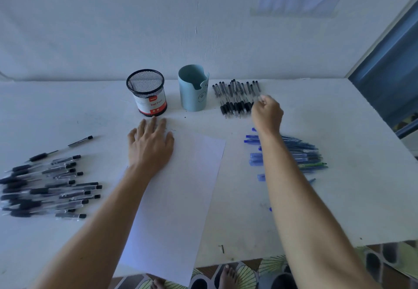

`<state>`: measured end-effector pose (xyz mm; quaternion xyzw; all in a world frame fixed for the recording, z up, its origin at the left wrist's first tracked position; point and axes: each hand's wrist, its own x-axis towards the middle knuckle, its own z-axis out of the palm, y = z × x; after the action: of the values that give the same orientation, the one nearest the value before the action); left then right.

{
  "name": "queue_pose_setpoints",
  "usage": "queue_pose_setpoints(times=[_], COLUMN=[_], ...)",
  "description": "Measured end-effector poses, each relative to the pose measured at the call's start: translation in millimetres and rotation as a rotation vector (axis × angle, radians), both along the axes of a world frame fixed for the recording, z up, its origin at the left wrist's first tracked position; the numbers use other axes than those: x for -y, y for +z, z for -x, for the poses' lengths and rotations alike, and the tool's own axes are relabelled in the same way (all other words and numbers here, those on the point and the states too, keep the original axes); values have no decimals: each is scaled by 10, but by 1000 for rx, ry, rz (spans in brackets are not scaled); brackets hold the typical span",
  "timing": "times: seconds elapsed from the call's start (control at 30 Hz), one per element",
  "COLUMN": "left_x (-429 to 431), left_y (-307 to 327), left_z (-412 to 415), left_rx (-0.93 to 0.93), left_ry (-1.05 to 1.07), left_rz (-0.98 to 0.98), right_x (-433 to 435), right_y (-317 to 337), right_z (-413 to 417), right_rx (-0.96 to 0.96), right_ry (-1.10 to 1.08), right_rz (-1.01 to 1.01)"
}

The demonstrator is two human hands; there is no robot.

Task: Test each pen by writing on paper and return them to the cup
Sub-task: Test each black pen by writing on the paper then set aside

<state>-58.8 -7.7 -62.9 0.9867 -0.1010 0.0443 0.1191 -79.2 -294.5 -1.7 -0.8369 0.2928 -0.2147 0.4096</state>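
Note:
A white sheet of paper [181, 198] lies in the middle of the table. My left hand [150, 146] rests flat on its far left corner, fingers straight. At the back stand a black mesh pen cup [147, 92] with a red and white label and a light blue cup [193, 88]; no pens show in either. To the right of the blue cup lies a pile of black pens [236, 97]. My right hand [267, 113] reaches to the pile's right edge with curled fingers and pinches a black pen there.
A large heap of black pens [45, 186] covers the table's left side, with one pen [61, 148] lying apart above it. Blue pens [300, 155] are fanned out under my right forearm. The wall stands right behind the cups. Bare feet show below the table's near edge.

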Motion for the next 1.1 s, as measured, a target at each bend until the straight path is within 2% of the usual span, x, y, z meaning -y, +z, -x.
queue_pose_setpoints(times=[0.23,0.47,0.73,0.83,0.9,1.03,1.1], left_x=[21,21,19,-14,-70,-237,-372], left_y=[15,33,92,152,239,416,459], left_z=[15,20,46,15,14,71,75], left_rx=[23,23,1,-63,-120,-237,-225], left_ry=[11,17,20,69,79,136,141], left_rz=[6,17,78,219,365,935,1083], right_x=[534,467,215,-110,-426,-1034,-1214], right_y=[-166,-70,-14,19,5,-151,-230], right_z=[-353,-440,-257,-94,55,379,508], right_rx=[-218,-461,-412,-312,-229,-214,-287], right_ry=[-130,-13,21,23,122,431,537], right_rz=[93,160,150,229,310,438,459])
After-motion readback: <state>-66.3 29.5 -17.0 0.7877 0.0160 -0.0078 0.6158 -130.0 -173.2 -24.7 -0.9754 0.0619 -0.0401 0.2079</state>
